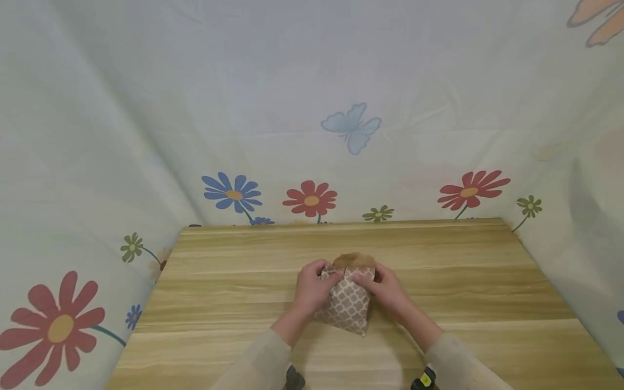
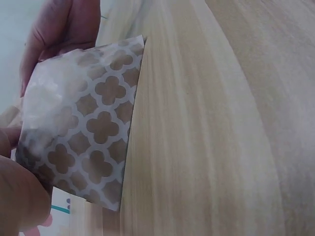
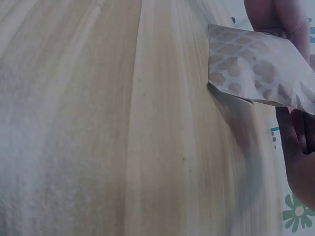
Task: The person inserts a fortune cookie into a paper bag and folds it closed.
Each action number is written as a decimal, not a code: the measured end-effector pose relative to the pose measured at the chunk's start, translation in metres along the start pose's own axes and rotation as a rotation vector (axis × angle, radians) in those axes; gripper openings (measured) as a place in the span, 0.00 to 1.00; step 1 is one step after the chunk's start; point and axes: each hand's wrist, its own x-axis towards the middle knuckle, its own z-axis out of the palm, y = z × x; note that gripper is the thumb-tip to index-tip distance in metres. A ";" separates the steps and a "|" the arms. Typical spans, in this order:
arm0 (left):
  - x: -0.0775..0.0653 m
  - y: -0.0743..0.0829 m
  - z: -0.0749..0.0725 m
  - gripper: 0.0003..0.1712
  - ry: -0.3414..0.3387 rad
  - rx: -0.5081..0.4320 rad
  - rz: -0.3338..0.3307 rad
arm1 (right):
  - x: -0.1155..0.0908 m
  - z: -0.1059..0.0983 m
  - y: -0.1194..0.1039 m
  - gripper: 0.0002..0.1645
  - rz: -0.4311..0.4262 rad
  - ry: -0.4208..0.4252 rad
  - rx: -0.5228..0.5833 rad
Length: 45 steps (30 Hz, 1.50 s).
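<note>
Pale sleeves [image 1: 258,364] cover the forearms on the near side of the hands. The left hand [image 1: 311,288] and right hand [image 1: 388,290] pinch opposite sides of a patterned bag [image 1: 348,304] between them, its brown top [image 1: 355,260] just beyond their thumbs. Under them spreads a wooden table [image 1: 234,276], with a flowered cloth [image 1: 273,108] farther off.

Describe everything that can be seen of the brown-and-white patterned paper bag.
The brown-and-white patterned paper bag looks flattish and creased, with a white lattice around brown four-lobed shapes and a plain brown top. It is held slanted over the light wooden table; whether its bottom touches the table is unclear. The left hand and right hand grip its upper sides, thumbs on the front.
</note>
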 end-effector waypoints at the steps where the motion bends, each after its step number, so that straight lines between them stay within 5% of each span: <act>1: 0.000 -0.001 0.000 0.09 -0.001 -0.016 -0.012 | 0.000 0.001 0.000 0.32 0.001 0.005 0.002; 7: -0.001 -0.007 0.002 0.14 -0.015 -0.136 -0.087 | -0.001 0.006 -0.002 0.29 0.008 0.038 0.028; 18: 0.000 -0.009 0.006 0.18 0.021 -0.243 -0.106 | 0.000 0.013 -0.001 0.25 -0.017 0.121 0.014; 23: -0.001 -0.008 0.001 0.18 -0.022 -0.265 -0.123 | 0.000 0.013 -0.002 0.26 -0.022 0.113 0.018; 31: 0.003 -0.010 -0.013 0.18 -0.185 -0.135 -0.065 | -0.002 0.006 -0.001 0.26 -0.024 0.093 -0.005; 40: 0.002 -0.012 -0.012 0.14 -0.129 -0.070 -0.062 | -0.003 0.003 -0.001 0.26 -0.010 0.004 0.031; 45: 0.002 -0.011 -0.012 0.17 -0.114 -0.115 -0.085 | -0.002 0.004 -0.002 0.28 -0.015 0.052 0.035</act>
